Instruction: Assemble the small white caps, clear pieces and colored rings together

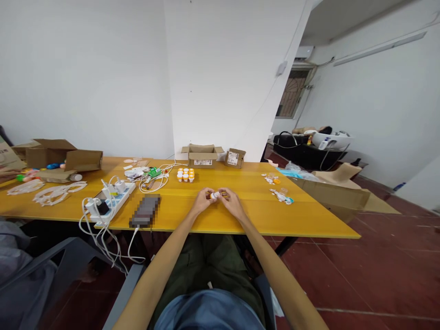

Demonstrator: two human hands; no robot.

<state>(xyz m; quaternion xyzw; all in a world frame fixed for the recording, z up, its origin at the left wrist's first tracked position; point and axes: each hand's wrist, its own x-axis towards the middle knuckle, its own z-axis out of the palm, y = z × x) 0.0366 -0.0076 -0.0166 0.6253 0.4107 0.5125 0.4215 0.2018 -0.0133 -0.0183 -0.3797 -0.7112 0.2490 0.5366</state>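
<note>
My left hand (203,200) and my right hand (232,201) meet over the middle of the yellow table (275,222). Between their fingertips is a small white bottle (215,195) with a touch of orange on it; fingers cover much of it. Both hands are closed on it, the left at one end and the right at the other. Beyond my left hand, a tight group of several small white and orange bottles (185,175) stands upright. Right of my right hand lie small loose white, orange and teal pieces (283,197), too small to name.
Two cardboard boxes, one open (202,158) and one smaller (235,158), stand at the back edge. To the left are a phone (146,211), a power strip (115,201) and tangled white cables. A co-worker's hand (8,175) shows at far left, near another box (84,160).
</note>
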